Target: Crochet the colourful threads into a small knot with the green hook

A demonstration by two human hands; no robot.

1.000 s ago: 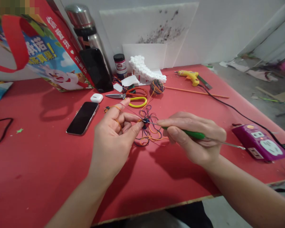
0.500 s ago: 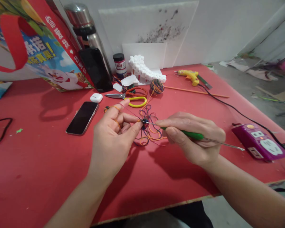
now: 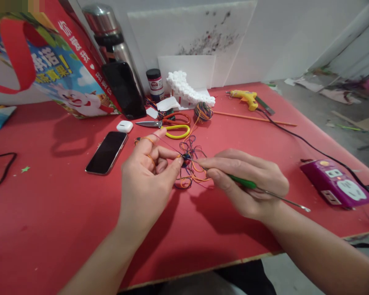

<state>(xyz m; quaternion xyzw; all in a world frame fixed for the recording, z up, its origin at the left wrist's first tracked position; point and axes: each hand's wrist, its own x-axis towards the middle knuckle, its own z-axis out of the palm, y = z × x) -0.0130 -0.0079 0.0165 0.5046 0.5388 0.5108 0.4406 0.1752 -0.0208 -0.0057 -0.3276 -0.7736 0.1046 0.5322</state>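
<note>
Between thumb and fingertips, my left hand (image 3: 150,176) pinches a small dark multicoloured piece of yarn work (image 3: 186,159). Orange yarn loops round its fingers, and a thin strand runs taut from the raised index finger to the piece. My right hand (image 3: 249,180) is closed around a crochet hook (image 3: 244,180) with a green grip and a thin metal shaft at both ends. The hook's tip meets the yarn piece; the tip itself is too small to make out. Loose orange and purple yarn (image 3: 199,177) lies in loops beneath, leading to a yarn ball (image 3: 203,112).
Scissors (image 3: 176,131) with red and yellow handles lie behind my left hand. A phone (image 3: 107,153) and white earbud case (image 3: 124,126) are at left. A yellow glue gun (image 3: 244,98) and purple power socket box (image 3: 337,184) stand right, joined by black cable. An orange stick (image 3: 255,118) lies behind.
My right hand has shifted slightly left and tilted, so the hook's rear end is lower and further left. The left hand stays almost where it was.
</note>
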